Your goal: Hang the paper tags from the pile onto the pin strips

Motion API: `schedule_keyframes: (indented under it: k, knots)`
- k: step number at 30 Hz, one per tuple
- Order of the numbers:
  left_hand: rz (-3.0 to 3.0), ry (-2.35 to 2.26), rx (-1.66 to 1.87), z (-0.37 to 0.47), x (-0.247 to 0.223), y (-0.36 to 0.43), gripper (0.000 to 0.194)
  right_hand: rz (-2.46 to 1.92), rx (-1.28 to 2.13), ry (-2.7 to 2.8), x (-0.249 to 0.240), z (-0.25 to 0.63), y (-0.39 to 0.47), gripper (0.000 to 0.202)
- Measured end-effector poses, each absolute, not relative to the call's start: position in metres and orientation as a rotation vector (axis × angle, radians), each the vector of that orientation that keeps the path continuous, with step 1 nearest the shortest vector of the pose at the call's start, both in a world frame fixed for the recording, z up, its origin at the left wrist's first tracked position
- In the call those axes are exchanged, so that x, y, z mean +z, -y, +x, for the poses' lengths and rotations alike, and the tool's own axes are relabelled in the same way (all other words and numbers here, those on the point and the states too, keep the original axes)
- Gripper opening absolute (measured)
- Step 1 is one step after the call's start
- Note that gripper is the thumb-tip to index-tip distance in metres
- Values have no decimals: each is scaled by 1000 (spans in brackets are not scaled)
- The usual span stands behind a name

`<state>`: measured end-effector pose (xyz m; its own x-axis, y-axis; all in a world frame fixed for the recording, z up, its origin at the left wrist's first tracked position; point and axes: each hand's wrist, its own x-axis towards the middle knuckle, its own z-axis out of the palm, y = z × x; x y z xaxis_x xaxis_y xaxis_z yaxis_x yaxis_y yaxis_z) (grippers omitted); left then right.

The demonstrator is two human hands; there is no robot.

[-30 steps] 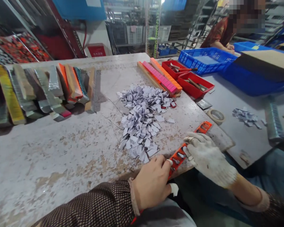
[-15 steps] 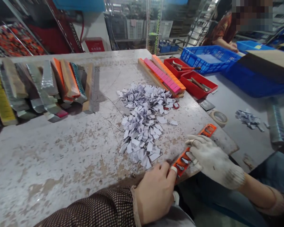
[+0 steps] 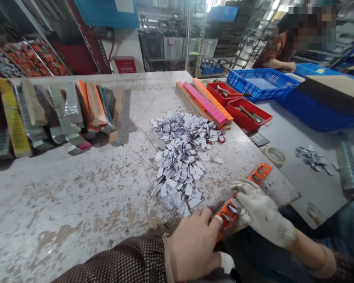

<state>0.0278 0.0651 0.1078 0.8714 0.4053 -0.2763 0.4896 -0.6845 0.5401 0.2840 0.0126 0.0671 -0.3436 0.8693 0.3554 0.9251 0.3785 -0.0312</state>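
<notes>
An orange slotted strip (image 3: 227,212) lies slantwise along the table's near edge, with small dark and metallic pieces in its slots. My left hand (image 3: 194,243) is bare, with white wraps on the thumb and a finger, and closes round the strip's near end. My right hand (image 3: 261,214), in a white knit glove, has its fingers curled over the strip's middle; whether a small piece is pinched under them is hidden. The strip's far end (image 3: 260,173) shows beyond the glove. Just past my left hand spreads a heap of small white paper-like pieces (image 3: 179,157).
Wrapped bars and wooden strips (image 3: 59,114) line the table's left. Pink and orange blocks (image 3: 206,102) lie at the back, near red scissor handles (image 3: 221,139). Right are red trays (image 3: 247,114) with tools, a tape roll (image 3: 274,155) and blue crates (image 3: 262,83). A person (image 3: 279,51) works behind.
The camera view has tilted up slightly, so everything sits lower in the picture. My gloved right hand has shifted a little along the strip toward my left hand, which keeps its hold.
</notes>
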Motion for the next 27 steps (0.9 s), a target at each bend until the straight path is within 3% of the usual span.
schedule_keyframes:
  k: [4, 11, 15, 23, 27]
  knots:
    - [2520, -734, -27, 50, 114, -109, 19, -1574, -156, 2271, 67, 272, -10, 10]
    - [2707, -833, -17, 161, 101, -189, 30, -1686, -17, 1923, 74, 299, 2, 17]
    - [2647, -849, -115, 191, 90, -209, 24, -1724, -22, 1800, 71, 312, 17, 17]
    - [2514, -578, 86, 162, 114, -185, 21, -1727, -52, 1473, 77, 304, 26, 19]
    - [2347, -390, 297, 131, 141, -142, 27, -1635, 325, 1275, 85, 288, 18, 32]
